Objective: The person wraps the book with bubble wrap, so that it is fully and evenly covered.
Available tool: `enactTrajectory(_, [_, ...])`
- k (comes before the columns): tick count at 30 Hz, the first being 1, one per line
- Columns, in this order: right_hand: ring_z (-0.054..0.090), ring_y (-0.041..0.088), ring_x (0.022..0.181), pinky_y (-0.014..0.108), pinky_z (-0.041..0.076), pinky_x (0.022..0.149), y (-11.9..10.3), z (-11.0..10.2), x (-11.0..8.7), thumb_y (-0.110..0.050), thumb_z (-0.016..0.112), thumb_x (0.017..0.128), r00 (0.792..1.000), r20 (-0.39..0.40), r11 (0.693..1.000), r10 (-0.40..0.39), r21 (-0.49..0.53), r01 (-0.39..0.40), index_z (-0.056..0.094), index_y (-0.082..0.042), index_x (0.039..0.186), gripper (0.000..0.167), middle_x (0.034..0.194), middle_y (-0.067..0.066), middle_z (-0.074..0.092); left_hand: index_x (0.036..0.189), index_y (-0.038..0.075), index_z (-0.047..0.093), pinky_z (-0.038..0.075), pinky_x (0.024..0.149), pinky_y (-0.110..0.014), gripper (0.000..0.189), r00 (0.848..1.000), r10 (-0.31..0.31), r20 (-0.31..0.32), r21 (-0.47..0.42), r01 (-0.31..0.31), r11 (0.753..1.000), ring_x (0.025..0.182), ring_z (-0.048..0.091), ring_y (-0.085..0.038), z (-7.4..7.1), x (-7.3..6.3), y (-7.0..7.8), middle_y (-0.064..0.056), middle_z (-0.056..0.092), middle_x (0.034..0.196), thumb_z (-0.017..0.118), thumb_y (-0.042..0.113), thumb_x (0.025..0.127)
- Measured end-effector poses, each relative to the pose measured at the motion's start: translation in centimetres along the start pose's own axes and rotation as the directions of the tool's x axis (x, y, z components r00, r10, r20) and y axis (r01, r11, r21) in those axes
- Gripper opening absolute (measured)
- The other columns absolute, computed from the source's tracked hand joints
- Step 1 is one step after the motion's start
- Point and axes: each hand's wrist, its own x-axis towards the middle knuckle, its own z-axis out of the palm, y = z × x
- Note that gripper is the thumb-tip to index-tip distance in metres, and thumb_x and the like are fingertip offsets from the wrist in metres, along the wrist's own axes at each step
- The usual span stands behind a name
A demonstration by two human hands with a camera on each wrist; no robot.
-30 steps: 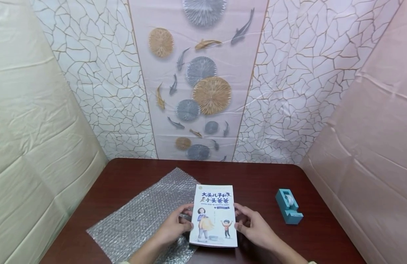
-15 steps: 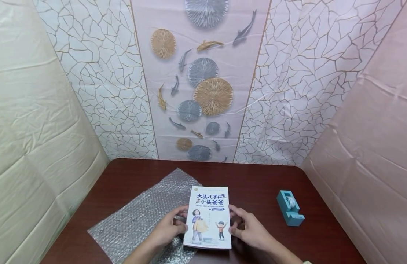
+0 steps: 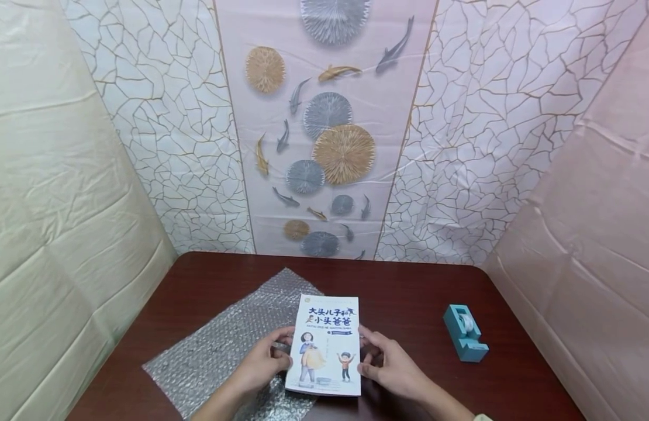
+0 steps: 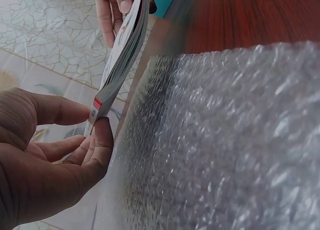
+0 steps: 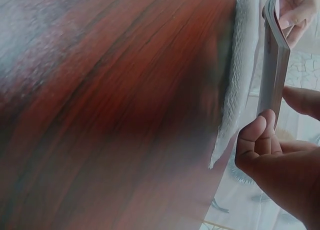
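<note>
A white paperback book point(image 3: 324, 345) with blue lettering and drawn figures on its cover is held up between both hands, cover upward. My left hand point(image 3: 268, 358) pinches its left edge, the spine side, with thumb above and fingers beneath; the left wrist view shows the spine and slightly fanned pages of the book point(image 4: 125, 55). On the opposite edge my right hand point(image 3: 389, 361) grips it the same way, fingers curled under the book point(image 5: 274, 70) in the right wrist view. Below and to the left lies a sheet of bubble wrap point(image 3: 219, 342), partly covered by the book and left arm.
A teal tape dispenser point(image 3: 465, 333) with a roll of clear tape stands on the right of the dark red wooden table point(image 3: 408, 286). Patterned cloth point(image 3: 193, 146) hangs behind the table's far edge, and pale padded sheets point(image 3: 56, 234) enclose both sides.
Both hands have shifted to the left with the book between them, bringing it further over the bubble wrap. The wrap and tape dispenser stay in place apart from a slight camera drift.
</note>
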Motion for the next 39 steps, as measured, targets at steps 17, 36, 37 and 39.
enactTrajectory(17, [0.064,0.005,0.086,0.022,0.053,0.071,-0.7,2.1,1.4,-0.001,0.085,0.093,0.999,-0.003,0.999,-0.039,0.016,0.039,0.055,0.012,0.154,0.069,0.122,0.021,0.075,0.154,-0.007,0.056,0.055,0.071,-0.025,0.076,0.999,-0.004,-0.038,0.017,0.005,1.000,0.089,0.063,-0.020,-2.1,-0.5,-0.8,-0.021,0.065,0.124,0.068,-0.012,0.079])
enactTrajectory(36, [0.065,0.003,0.084,0.021,0.057,0.071,-2.0,4.0,3.0,-0.001,0.088,0.090,0.998,0.014,0.997,-0.060,-0.052,0.060,0.062,0.012,0.147,0.065,0.120,0.017,0.078,0.153,-0.011,0.054,0.055,0.071,-0.024,0.075,0.999,-0.013,-0.033,0.052,0.014,0.999,0.089,0.063,-0.020,-4.8,-1.0,-1.3,-0.022,0.065,0.123,0.068,-0.013,0.079])
enactTrajectory(37, [0.064,0.003,0.084,0.022,0.057,0.070,-2.1,4.1,3.1,-0.001,0.088,0.090,0.998,0.015,0.997,-0.060,-0.056,0.061,0.062,0.012,0.147,0.065,0.120,0.018,0.078,0.152,-0.011,0.054,0.055,0.071,-0.024,0.074,0.999,-0.012,-0.034,0.056,0.014,0.998,0.089,0.064,-0.020,-4.9,-1.0,-1.3,-0.022,0.065,0.123,0.068,-0.013,0.080])
enactTrajectory(39, [0.064,0.002,0.084,0.021,0.056,0.070,-2.1,4.3,3.3,-0.001,0.088,0.090,0.998,0.014,0.996,-0.065,-0.061,0.066,0.062,0.012,0.148,0.065,0.120,0.019,0.078,0.152,-0.012,0.054,0.056,0.071,-0.024,0.074,0.999,-0.003,-0.036,0.066,0.005,0.998,0.088,0.064,-0.019,-5.1,-1.1,-1.5,-0.022,0.065,0.124,0.069,-0.013,0.080])
